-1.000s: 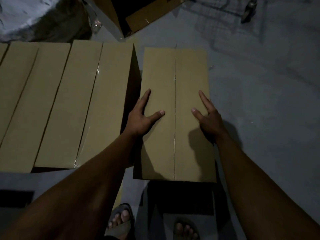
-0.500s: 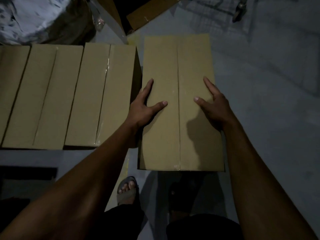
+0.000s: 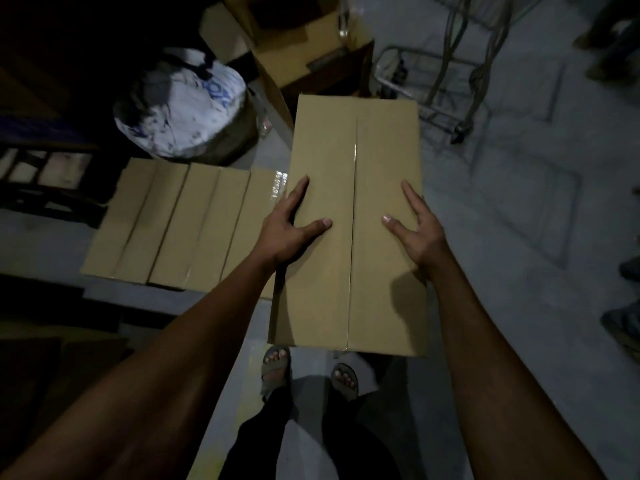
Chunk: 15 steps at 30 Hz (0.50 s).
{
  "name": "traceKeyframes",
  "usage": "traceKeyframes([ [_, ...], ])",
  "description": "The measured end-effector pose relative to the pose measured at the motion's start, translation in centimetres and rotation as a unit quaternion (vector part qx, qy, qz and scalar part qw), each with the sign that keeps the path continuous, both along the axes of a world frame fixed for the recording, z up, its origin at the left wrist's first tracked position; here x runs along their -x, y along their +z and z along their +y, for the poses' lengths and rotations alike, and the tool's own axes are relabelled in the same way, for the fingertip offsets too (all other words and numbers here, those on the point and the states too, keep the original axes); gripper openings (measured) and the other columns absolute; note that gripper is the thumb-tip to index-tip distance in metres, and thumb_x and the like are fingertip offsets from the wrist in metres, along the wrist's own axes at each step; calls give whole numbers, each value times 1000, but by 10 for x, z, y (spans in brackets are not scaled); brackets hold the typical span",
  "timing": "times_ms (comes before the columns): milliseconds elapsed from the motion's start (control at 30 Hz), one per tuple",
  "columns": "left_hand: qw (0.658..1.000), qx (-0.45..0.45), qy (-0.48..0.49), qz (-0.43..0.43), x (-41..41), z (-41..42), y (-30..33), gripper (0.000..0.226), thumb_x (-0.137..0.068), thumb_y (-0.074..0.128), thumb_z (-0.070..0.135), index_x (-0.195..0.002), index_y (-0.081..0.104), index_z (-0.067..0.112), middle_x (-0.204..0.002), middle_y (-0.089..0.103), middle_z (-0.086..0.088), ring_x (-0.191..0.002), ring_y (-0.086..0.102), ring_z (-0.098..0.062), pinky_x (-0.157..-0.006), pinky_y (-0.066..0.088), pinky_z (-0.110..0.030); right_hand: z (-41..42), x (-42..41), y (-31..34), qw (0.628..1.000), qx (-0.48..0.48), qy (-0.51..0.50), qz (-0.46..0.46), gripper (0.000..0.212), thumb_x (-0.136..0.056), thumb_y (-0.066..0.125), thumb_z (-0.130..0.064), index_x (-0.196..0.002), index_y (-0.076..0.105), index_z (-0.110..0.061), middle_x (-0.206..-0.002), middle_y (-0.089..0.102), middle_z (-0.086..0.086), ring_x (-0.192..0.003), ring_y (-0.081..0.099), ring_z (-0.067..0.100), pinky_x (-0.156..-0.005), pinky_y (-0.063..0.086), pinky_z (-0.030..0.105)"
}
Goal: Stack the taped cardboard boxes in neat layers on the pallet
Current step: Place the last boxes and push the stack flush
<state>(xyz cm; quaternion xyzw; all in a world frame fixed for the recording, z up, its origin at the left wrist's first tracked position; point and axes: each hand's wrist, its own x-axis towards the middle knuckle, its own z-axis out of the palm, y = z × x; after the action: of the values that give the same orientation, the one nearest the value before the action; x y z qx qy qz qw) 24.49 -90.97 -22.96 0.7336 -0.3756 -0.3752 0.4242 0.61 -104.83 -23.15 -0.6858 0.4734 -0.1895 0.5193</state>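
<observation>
A taped cardboard box (image 3: 349,223) fills the centre of the frame, held between the left hand (image 3: 289,225) and the right hand (image 3: 414,230), each with its thumb flat on the top and its fingers (image 3: 298,190) straight along a side edge. To its left, lower down, lies a row of taped boxes (image 3: 180,223) side by side (their tape seams glint). A white sack (image 3: 183,109) sits at upper left on the grey floor (image 3: 519,271).
</observation>
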Motion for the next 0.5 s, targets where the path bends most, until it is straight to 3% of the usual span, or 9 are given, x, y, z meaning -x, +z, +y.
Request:
traceKeyframes([
  [67,1000,4,7,-1,-2,10,57,93,-81,84,53,-156,31,55,-164,35,18,-146,36,2,-122,34,-33,4,-4,58,1000,6,15,2,79,-96,74,-36,-161,29,-44,-169,26,-8,-154,23,7,-127,23,34],
  [167,1000,13,19,-9,-4,32,135,93,-77,83,60,-154,31,58,-165,34,18,-153,29,-5,-125,32,-43,20,-10,138,999,17,32,-12,78,-96,74,-31,-161,31,-42,-169,26,-8,-151,25,2,-124,22,26],
  [233,999,28,33,-5,-5,51,177,93,-78,84,56,-155,33,54,-164,35,20,-150,32,0,-125,33,-40,33,-15,180,999,26,41,-17,78,-96,74,-31,-160,31,-44,-169,26,-8,-147,26,-2,-120,22,21],
  [367,996,39,80,10,-14,101,241,90,-80,87,46,-156,38,48,-162,37,22,-144,37,8,-122,34,-30,65,-34,239,996,33,79,-17,80,-94,75,-38,-158,30,-50,-169,27,-8,-153,26,7,-125,24,30],
  [500,991,40,126,17,-33,166,287,88,-82,86,44,-156,38,48,-161,35,24,-144,36,8,-120,35,-27,107,-69,279,990,32,137,-28,80,-95,74,-39,-159,28,-50,-168,28,-10,-152,27,8,-120,23,27],
])
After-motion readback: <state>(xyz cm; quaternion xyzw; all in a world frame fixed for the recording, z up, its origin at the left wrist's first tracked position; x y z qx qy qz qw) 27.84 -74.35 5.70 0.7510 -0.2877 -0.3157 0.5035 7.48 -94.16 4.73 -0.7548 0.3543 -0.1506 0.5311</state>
